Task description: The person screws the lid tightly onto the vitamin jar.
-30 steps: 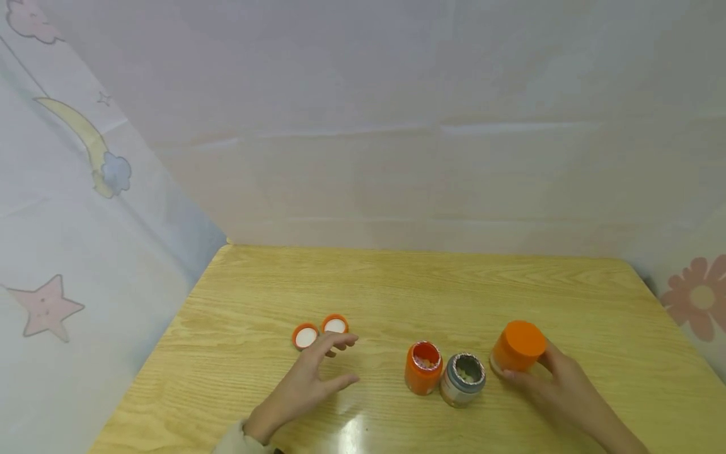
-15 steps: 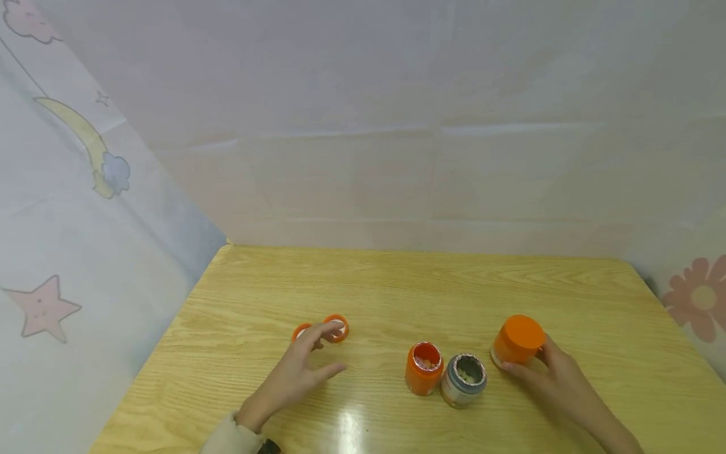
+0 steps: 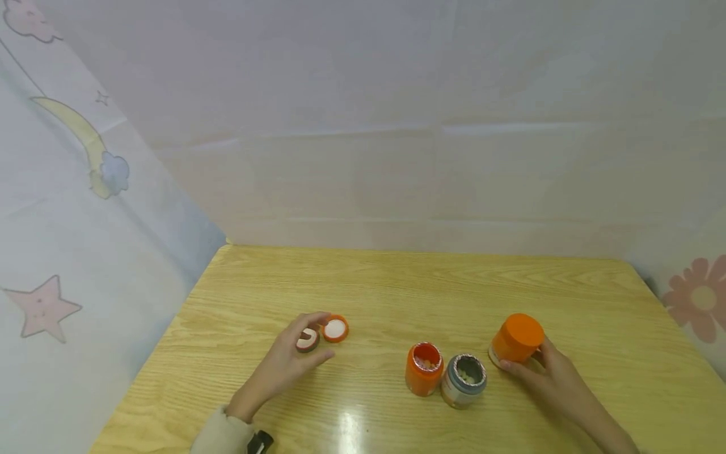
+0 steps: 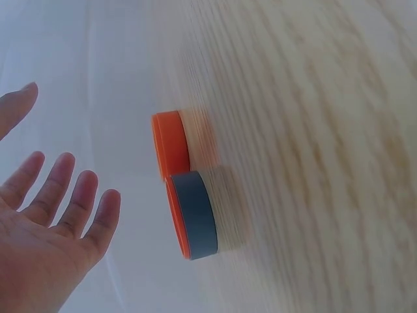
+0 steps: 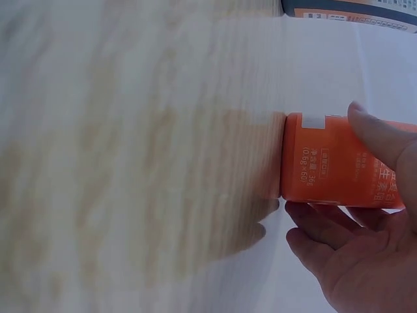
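Note:
My right hand (image 3: 558,384) grips an upright orange jar (image 3: 516,340) with its orange lid on. In the right wrist view, thumb and fingers lie on opposite sides of the jar (image 5: 319,163), whose base is at the table. My left hand (image 3: 280,362) hovers with spread fingers over two lids that lie inside up. One is an orange lid (image 3: 335,329) with a white liner; the other is a grey lid (image 4: 199,215) with an orange inner rim, partly hidden by fingers in the head view. Nothing is between the left fingers.
Left of the held jar stand two lidless jars side by side, an orange jar (image 3: 422,378) and a grey jar (image 3: 460,391). Small pale pieces show inside both. The wooden table (image 3: 397,284) ends at a pale cloth backdrop (image 3: 363,157).
My left hand has moved left and slightly back toward the viewer, uncovering the orange lid and reaching over the grey lid. The held orange jar has shifted very slightly away; the right hand keeps its grip.

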A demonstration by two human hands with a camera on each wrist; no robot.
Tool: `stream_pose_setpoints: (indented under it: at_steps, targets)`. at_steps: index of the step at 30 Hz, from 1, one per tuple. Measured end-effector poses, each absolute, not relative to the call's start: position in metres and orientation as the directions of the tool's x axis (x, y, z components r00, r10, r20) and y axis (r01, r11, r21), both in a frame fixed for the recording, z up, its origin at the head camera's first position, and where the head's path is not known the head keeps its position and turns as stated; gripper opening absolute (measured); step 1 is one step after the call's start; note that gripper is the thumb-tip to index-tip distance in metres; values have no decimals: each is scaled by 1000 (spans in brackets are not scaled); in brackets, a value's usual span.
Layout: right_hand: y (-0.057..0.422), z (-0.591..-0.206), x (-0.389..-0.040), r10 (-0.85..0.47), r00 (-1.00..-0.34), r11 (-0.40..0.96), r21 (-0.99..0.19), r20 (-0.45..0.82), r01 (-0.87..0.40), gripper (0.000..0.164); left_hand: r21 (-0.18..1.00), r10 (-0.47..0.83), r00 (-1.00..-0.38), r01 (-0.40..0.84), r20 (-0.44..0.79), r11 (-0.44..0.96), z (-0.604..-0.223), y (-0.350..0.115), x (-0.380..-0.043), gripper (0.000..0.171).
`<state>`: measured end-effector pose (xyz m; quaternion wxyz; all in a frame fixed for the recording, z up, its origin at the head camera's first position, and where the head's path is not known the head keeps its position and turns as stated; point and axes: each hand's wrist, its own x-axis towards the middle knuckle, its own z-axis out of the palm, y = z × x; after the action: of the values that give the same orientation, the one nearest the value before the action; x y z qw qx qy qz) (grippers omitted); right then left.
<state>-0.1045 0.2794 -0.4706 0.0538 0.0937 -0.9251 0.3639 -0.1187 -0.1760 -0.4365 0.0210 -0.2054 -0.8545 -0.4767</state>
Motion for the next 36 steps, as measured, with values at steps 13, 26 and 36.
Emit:
stream_pose_setpoints:
  at_steps: [13,26,36]
  targets:
    - [291,-460,-90,-31,-999,695,-719,-34,3,84,800,283,-936,330,209,502,-436,-187,-123,57]
    - [296,-455,-73,-49,-997,733,-680,-65,8,48,783,257,-947,307,194,541,-435,-195,-127,57]
    - [282,-459,-64,-110,-986,722,-672,125,-166,34,776,253,-950,296,182,557,-440,-200,-129,55]
